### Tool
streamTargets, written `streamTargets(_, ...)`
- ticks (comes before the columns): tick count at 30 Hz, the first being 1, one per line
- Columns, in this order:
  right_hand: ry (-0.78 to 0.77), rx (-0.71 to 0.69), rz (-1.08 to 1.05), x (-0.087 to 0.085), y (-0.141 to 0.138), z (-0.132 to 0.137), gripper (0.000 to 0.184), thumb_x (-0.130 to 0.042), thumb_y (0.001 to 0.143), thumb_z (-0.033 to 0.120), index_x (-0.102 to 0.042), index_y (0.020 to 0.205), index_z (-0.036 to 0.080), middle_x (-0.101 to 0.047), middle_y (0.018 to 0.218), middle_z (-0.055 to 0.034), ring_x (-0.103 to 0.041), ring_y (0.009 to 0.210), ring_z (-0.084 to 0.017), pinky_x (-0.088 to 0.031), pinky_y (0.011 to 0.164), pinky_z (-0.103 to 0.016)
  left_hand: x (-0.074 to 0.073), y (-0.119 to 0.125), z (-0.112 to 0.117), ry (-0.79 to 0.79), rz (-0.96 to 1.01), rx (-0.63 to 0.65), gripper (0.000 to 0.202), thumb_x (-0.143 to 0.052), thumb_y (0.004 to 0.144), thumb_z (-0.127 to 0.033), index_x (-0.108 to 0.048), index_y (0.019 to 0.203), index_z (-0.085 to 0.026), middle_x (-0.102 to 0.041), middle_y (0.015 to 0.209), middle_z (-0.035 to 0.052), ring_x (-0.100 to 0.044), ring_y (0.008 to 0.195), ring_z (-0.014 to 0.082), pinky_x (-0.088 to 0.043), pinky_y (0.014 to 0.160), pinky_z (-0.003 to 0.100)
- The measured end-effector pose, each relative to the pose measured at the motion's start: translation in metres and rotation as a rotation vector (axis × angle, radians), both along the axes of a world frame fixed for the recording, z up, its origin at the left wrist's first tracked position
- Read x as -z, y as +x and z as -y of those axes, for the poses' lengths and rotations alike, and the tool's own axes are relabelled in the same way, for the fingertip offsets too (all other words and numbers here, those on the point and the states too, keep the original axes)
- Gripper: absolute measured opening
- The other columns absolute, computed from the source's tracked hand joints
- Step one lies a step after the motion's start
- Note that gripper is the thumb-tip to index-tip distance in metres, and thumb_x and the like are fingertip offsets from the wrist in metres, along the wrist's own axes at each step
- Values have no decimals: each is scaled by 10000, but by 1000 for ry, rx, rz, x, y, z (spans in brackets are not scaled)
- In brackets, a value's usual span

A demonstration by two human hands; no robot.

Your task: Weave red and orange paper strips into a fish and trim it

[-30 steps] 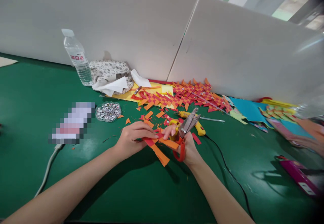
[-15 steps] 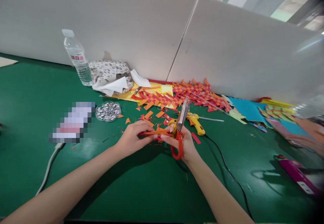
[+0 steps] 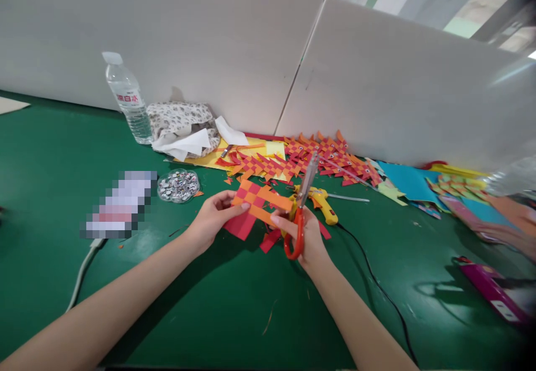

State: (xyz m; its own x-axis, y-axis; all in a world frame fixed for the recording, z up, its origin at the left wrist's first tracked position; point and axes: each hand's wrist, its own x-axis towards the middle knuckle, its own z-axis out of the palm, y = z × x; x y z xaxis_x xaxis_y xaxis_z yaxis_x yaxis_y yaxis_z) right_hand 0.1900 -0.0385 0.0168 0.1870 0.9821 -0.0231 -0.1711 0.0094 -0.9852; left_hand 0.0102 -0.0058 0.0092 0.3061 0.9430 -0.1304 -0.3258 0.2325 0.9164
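Note:
Between thumb and fingers, my left hand (image 3: 209, 217) pinches a woven red and orange paper piece (image 3: 250, 196) by its left side. Its checkered face is turned up, with loose orange and red strips sticking out. My right hand (image 3: 312, 242) is closed around the scissors (image 3: 298, 234), which have red and yellow handles and blades pointing up and away. The thumb of that same hand touches the end of an orange strip. Behind the scissors lies a yellow glue gun (image 3: 324, 206). Paper scraps lie beneath the woven piece, partly hidden by it.
Finished woven paper fish (image 3: 322, 156) are heaped along the partition. A dish of googly eyes (image 3: 178, 185), a blurred-out phone (image 3: 121, 203) and a water bottle (image 3: 129, 103) are at left. Colored paper sheets (image 3: 410, 181) and a magenta device (image 3: 488, 290) are at right.
The woven paper has turned from nearly edge-on to showing its checkered face. Both hands stay in about the same place, the scissors still in my right hand.

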Motion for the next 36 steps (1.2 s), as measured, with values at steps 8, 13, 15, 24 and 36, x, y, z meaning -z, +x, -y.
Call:
streamTargets(8,-22,-59,98,4,-3,1,380,-814,500,283,-515,723,208,-599,674,18,-559,613,-150,-482,600,-303,0,2,4,-55,-70,103,402,-805,571,-238,-616,913,-143,-703,808,37,-645,660,124,-548,634,246)
streamTargets(13,84,-47,342,5,11,-3,337,-782,570,301,-505,740,215,-579,768,12,-512,648,-134,-445,642,-281,0,-7,-6,-76,-29,-18,326,-803,571,-239,-654,841,-134,-711,821,42,-655,693,139,-554,662,259)
streamTargets(15,95,-48,499,2,16,-4,308,-750,616,338,-515,773,215,-572,767,9,-497,639,-136,-420,619,-272,-2,-11,-11,-90,38,-70,293,-791,590,-242,-658,831,-143,-710,802,30,-659,706,139,-556,638,241)
streamTargets(24,121,-74,1050,-6,31,-7,355,-645,663,507,-530,815,207,-554,676,9,-489,589,-155,-363,540,-253,-4,-21,-24,8,131,-283,291,-797,564,-200,-620,791,-151,-685,678,-9,-647,599,107,-496,466,148)
streamTargets(36,171,-241,1331,-9,32,-4,603,-634,615,638,-574,1017,192,-612,954,-87,-582,855,-244,-457,710,-344,6,-21,-24,146,-188,-41,253,-797,554,-205,-668,761,-140,-705,684,12,-617,531,86,-516,558,184)
